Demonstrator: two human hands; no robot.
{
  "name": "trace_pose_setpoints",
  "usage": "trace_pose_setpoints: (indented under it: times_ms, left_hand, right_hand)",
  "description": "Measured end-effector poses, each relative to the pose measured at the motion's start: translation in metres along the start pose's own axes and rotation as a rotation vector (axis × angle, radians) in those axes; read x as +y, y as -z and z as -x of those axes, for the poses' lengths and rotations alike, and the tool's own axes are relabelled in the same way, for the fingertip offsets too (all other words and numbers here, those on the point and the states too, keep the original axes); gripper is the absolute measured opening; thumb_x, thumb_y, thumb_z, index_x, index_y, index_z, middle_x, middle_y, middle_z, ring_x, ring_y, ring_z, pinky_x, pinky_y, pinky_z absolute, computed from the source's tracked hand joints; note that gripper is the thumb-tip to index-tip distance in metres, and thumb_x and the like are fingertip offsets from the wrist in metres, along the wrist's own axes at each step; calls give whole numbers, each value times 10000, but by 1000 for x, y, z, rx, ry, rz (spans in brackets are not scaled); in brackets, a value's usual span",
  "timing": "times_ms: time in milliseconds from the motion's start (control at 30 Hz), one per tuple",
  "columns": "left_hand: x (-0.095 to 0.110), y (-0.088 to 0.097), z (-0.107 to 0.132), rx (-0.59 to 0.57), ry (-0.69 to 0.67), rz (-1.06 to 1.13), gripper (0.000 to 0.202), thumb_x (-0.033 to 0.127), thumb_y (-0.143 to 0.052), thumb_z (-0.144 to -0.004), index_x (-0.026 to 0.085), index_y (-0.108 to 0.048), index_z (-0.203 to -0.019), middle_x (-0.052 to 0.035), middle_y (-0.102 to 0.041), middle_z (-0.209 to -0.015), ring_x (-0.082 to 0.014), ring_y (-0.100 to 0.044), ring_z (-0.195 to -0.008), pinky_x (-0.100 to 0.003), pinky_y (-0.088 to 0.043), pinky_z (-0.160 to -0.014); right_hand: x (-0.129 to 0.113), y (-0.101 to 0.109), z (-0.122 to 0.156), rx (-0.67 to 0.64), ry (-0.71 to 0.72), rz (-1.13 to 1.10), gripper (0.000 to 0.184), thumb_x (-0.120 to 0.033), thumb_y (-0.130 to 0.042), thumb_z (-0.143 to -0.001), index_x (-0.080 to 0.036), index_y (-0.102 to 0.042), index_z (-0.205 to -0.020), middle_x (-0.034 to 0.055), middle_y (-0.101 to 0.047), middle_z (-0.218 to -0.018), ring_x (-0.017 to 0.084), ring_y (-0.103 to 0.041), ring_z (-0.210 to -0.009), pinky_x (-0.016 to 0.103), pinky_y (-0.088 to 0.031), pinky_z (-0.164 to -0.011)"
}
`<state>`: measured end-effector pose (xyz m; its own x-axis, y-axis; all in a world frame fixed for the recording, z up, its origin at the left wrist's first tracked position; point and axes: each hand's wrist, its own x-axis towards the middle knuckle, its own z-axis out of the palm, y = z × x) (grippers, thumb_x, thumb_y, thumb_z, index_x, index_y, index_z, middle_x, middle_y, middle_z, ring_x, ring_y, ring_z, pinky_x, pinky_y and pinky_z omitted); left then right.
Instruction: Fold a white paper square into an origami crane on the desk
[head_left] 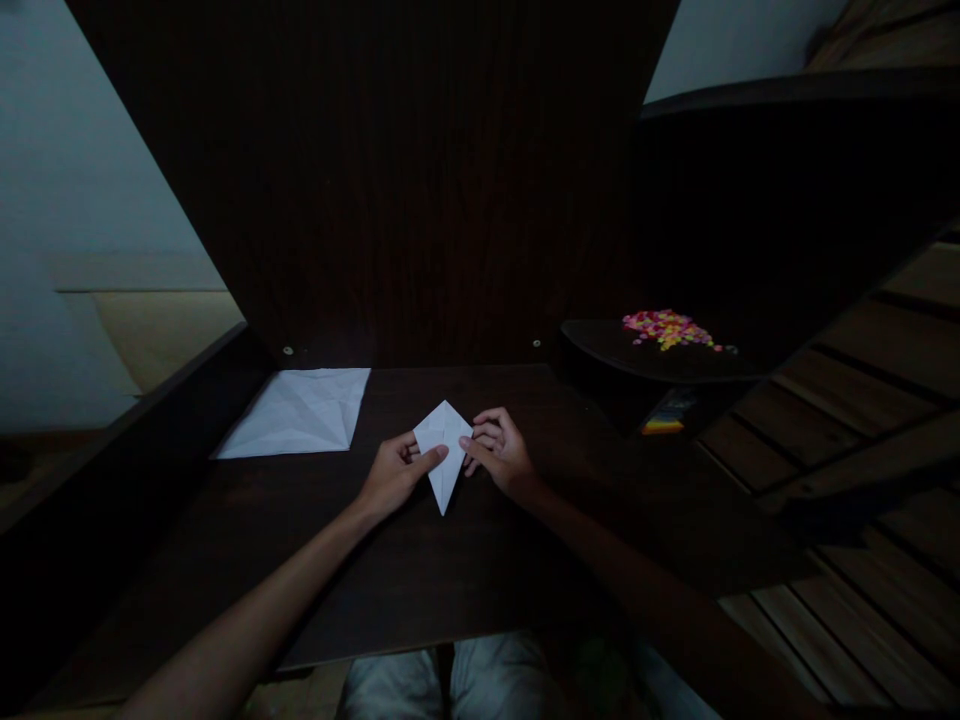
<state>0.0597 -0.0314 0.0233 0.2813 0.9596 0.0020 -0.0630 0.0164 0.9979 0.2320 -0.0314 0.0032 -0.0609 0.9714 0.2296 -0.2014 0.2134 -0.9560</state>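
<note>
A white sheet of paper folded into a kite shape (pixel 448 428) is held between both hands over the dark desk, its long point towards me. My left hand (pixel 397 470) grips its left side, thumb lying on top and fingers partly hidden beneath. On the opposite edge, my right hand (pixel 501 455) pinches the paper between the thumb and the fingers behind it. Crease lines and folded flaps show on the upper face.
A creased white sheet (pixel 307 412) lies at the desk's back left. Small colourful pieces (pixel 667 328) are heaped on a rounded shelf (pixel 600 345) at right. A dark upright panel (pixel 420 200) closes off the back, and a low side board (pixel 142 410) borders the left.
</note>
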Motion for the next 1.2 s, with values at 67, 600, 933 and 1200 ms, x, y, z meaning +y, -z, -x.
trace_pose_setpoints:
  times_ms: [67,600,933,1200]
  left_hand:
    - [-2,-1,0,-11,21,-5,400,417,-781,-604,109,-678,-837,-70,-737,-798,-201,-675,-702,-293,-525,-682]
    - [-7,3,-1,-19,19,-49,371,408,-757,-638,108,-686,-844,-80,-737,-845,-219,-677,-741,-302,-519,-676]
    - [-5,1,1,-126,55,3,354,344,-763,-657,120,-680,-918,-54,-734,-851,-184,-665,-734,-277,-502,-700]
    - [-6,2,0,-114,34,13,331,372,-729,-700,118,-684,-908,-31,-711,-745,-164,-650,-661,-248,-490,-630]
  right_hand:
    - [-1,1,0,-23,-4,-6,375,-317,-702,-705,-225,-401,-908,-75,-545,-669,99,-583,-477,225,-522,-399]
    - [-7,3,4,-80,-40,60,335,-312,-707,-699,-204,-462,-902,-56,-564,-658,95,-574,-469,223,-504,-433]
    - [-9,6,2,-130,-108,41,403,-338,-706,-691,-175,-556,-1027,-39,-592,-645,112,-577,-490,232,-487,-442]
    - [-9,9,1,-151,-133,63,312,-382,-743,-646,-155,-643,-836,-11,-640,-636,109,-567,-451,239,-480,-420]
